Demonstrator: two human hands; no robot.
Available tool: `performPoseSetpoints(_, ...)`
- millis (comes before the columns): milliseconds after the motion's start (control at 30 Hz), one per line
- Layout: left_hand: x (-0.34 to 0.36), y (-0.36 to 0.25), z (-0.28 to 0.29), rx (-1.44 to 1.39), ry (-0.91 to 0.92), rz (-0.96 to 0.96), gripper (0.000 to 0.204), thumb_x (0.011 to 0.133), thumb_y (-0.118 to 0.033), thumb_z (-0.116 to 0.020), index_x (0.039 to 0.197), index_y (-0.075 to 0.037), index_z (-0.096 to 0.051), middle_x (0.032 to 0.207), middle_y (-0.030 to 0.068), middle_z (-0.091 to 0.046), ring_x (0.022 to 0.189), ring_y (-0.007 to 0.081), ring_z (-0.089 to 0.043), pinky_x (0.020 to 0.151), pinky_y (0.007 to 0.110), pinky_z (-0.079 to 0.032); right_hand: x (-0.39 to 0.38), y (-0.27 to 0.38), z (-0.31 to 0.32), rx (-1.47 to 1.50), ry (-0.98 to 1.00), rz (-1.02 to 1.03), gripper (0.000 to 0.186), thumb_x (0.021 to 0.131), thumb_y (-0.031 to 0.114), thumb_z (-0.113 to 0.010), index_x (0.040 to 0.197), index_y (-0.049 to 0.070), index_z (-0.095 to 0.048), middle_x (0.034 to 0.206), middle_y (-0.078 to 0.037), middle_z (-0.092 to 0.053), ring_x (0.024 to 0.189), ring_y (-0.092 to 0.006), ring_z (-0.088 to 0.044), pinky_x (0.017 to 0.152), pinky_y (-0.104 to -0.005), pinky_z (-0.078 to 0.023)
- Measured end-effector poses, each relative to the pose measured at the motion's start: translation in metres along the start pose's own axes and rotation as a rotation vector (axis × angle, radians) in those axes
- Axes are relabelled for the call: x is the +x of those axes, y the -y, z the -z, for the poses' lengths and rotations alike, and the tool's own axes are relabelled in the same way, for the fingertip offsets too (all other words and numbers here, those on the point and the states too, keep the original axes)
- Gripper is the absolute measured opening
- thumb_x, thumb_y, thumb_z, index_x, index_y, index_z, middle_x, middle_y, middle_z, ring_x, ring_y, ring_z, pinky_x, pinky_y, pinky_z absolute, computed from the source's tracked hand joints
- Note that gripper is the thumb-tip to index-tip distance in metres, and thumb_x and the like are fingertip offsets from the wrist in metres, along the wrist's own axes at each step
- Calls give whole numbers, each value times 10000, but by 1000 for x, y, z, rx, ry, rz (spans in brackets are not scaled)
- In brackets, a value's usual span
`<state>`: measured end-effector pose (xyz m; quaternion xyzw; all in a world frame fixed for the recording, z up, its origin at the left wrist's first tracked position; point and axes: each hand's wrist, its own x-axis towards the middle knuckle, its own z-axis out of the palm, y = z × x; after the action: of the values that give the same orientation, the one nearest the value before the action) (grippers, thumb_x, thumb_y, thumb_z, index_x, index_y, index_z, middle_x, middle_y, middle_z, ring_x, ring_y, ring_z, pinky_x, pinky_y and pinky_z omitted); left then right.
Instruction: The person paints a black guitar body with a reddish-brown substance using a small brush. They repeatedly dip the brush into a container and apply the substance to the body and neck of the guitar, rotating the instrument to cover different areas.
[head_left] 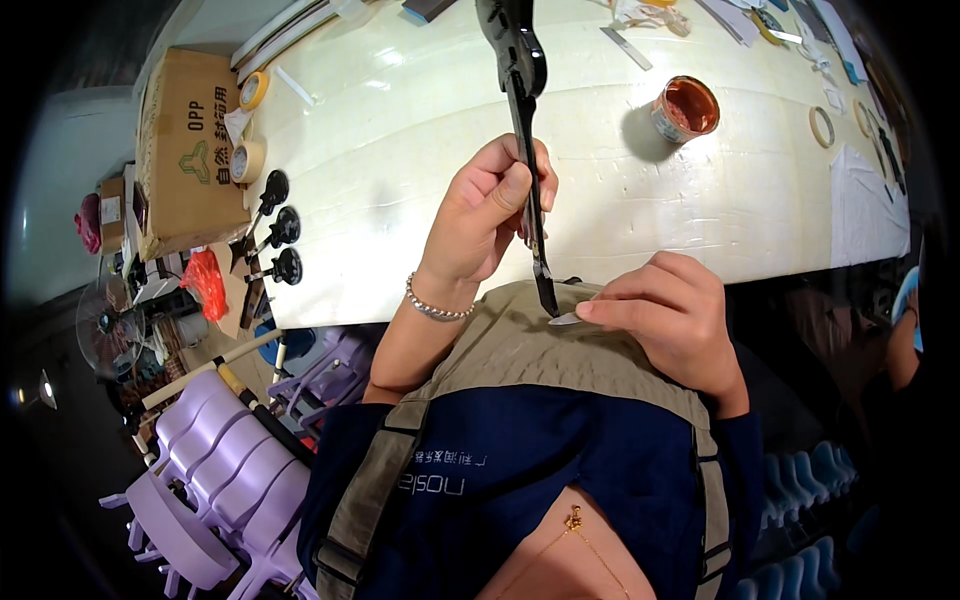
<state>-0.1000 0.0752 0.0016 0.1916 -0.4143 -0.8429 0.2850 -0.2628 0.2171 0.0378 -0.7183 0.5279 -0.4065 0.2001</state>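
Note:
My left hand (485, 215) grips a long, glossy black part (524, 85) with a curved outline, its thumb lying along the near face. The part is held nearly upright in the picture, from the top edge down to my apron, so its full shape is hard to make out. In my right hand (665, 310), thumb and fingers pinch a small, pale, thin blade (566, 320). The blade lies at the lower end of the black part; I cannot tell whether they touch. The apron (540, 360) lies behind this lower end.
An open tin (686, 110) of reddish-brown paste stands on the white table (400, 120). Tape rolls and a cardboard box (190, 150) are at left, above several black pieces (285, 225) at the edge. Purple parts (230, 460) stack at lower left. White cloth (865, 210) drapes at right.

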Motion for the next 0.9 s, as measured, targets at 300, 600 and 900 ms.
performPoseSetpoints(300, -2, 4, 7, -115, -157, 109, 213, 930, -243, -478, 1006, -44, -470, 773, 25, -510, 548, 79, -429, 482, 208, -365, -10, -8, -4, 314, -206, -293, 251, 735, -126, -538, 932, -5, -637, 811, -118, -619, 750, -208, -581, 665, -275, -449)
performPoseSetpoints(600, -5, 11, 10, -51, -108, 57, 191, 931, -244, -475, 1002, -67, -468, 776, 17, -501, 589, 79, -430, 520, 203, -367, -9, -13, -10, 118, -106, -129, 329, 604, -26, -689, 902, 114, -686, 778, -20, -610, 656, -185, -521, 578, -283, -424)
performPoseSetpoints(900, -5, 12, 12, -59, -168, 74, 177, 935, -222, -465, 1001, -58, -466, 775, 21, -499, 596, 87, -431, 514, 210, -356, -11, -30, -5, -24, -228, -249, 274, 656, -45, -655, 905, 68, -666, 733, -74, -621, 648, -217, -573, 592, -289, -451)
